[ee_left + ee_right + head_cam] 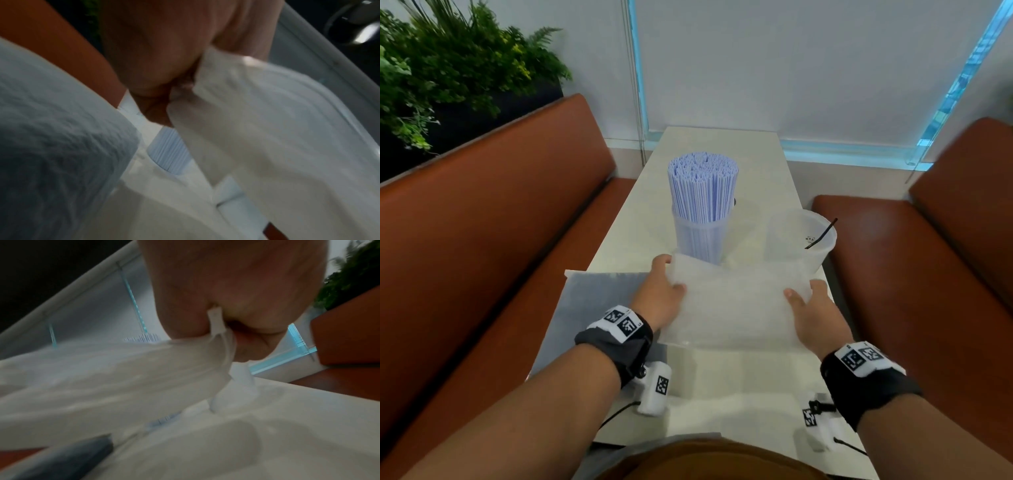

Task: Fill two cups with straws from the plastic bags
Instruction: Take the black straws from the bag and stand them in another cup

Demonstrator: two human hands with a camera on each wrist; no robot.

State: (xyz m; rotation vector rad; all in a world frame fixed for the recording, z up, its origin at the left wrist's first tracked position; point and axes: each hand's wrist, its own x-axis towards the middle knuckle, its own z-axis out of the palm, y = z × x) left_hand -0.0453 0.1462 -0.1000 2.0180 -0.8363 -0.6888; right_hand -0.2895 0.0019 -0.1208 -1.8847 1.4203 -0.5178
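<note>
Right now I have both hands on one translucent plastic bag (732, 308), held between them just above the table (722, 394). My left hand (659, 299) pinches the bag's left edge, thumb on top and fingers curled beneath; the left wrist view shows the film (267, 129) caught between thumb and fingers (156, 113). My right hand (810, 315) pinches the opposite edge, and the right wrist view shows a fold of plastic (218, 331) squeezed in its fingers (251, 344). The bag looks slack and flat between the two grips; I cannot tell whether anything is inside it.

Just beyond my left hand stands a clear cup (702, 240) packed upright with pale purple straws (703, 185), its base partly hidden by the bag's far edge. Just beyond my right hand stands a second clear cup (801, 240), with a thin black stick (822, 234) leaning over its rim. To the outside of my left hand, a greyish bag (599, 308) lies flat on the table, reaching under my left wrist.
</note>
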